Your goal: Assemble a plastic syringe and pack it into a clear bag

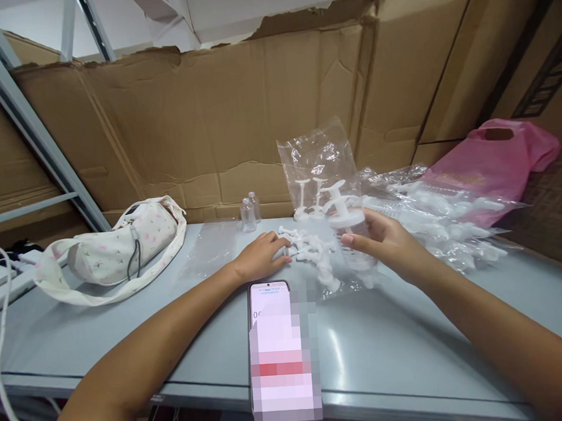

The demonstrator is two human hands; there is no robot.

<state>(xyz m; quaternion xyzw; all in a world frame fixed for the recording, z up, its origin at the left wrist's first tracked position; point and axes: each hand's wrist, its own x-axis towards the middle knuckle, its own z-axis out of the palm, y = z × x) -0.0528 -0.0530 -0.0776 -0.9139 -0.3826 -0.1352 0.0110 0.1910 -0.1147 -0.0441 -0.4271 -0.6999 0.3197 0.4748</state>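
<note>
Holding that clear bottle [358, 247] up off the table [413, 348] in your right hand [388, 245] looks okay for now, fingers wrapped round its body and the white pump top [345, 214] sitting on it. But honestly you've only got the slick sides, so a hard squeeze or twist could let it slip and drop into the pile of small white parts [312, 250] just beside it. Your left hand [260, 256] rests with fingers curled at the near edge of that pile, and I can't tell if it has actually pinched a piece. The pile looks loose and tangled, so dragging one out could scatter the rest across the table. Your phone [268, 295] lies just beside your left wrist and runs to the table's front edge, so a careless forearm could knock it off. The pump heads [318, 195] standing in the clear bag [315, 151] behind look tippy too.
</note>
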